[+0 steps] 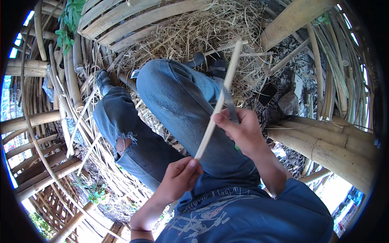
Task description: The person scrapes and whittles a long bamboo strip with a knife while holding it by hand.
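Note:
A pale, narrow bamboo strip [214,115] slants across my lap, its far end reaching out beyond my raised knee. My left hand [181,178] pinches its near end between thumb and fingers. Partway up the strip, my right hand [241,131] is closed around a knife, with the thumb pressed near the strip. The knife's grey blade [229,101] lies against the strip's right side; its handle is mostly hidden in my fingers. Below the strip are my legs in blue jeans [174,97], torn at the left knee.
Shavings [194,32] and thin strips cover the ground ahead. A slatted wooden panel [129,24] lies at the far left. Thick bamboo poles [324,146] stand close on my right, with another pole [298,20] at the far right. Bamboo lattice [36,162] runs along the left.

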The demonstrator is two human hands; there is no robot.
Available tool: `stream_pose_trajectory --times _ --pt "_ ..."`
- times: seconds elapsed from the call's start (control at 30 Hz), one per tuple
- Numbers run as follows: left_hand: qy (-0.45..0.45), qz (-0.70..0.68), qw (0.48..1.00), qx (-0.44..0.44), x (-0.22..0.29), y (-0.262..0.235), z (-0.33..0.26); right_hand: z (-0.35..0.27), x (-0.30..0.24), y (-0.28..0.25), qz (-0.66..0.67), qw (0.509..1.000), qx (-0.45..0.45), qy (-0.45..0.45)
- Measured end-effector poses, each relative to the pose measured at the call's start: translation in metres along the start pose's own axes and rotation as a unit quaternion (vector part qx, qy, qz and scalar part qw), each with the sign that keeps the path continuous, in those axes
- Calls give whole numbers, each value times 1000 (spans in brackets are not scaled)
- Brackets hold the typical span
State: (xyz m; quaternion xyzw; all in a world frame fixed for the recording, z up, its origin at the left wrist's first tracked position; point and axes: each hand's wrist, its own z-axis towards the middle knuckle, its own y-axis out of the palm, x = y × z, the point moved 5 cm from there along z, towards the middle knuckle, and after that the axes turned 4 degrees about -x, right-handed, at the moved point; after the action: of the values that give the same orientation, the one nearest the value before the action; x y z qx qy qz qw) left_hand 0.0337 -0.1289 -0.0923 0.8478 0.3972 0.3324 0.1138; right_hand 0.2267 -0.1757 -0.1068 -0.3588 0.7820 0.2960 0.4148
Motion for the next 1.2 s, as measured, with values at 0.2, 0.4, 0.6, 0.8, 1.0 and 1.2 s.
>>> stream_pose_trajectory --times 0.2,0.4,0.6,0.8,1.0,1.2 --pt "123 195 973 11 -14 0 -1 17 -12 -14 17 998 57 -9" --pt "157 216 961 78 -32 -8 -25 37 -27 -11 76 996 24 -29" --pt "168 126 966 153 -16 -18 -10 8 -19 -1 -110 938 156 -290" --pt "169 213 950 153 21 -4 10 -33 -8 33 -382 839 9 -388" --pt "165 221 947 162 24 -2 14 -30 3 34 -404 827 24 -391" --pt "178 208 944 183 22 3 9 -31 6 36 -411 809 68 -415"
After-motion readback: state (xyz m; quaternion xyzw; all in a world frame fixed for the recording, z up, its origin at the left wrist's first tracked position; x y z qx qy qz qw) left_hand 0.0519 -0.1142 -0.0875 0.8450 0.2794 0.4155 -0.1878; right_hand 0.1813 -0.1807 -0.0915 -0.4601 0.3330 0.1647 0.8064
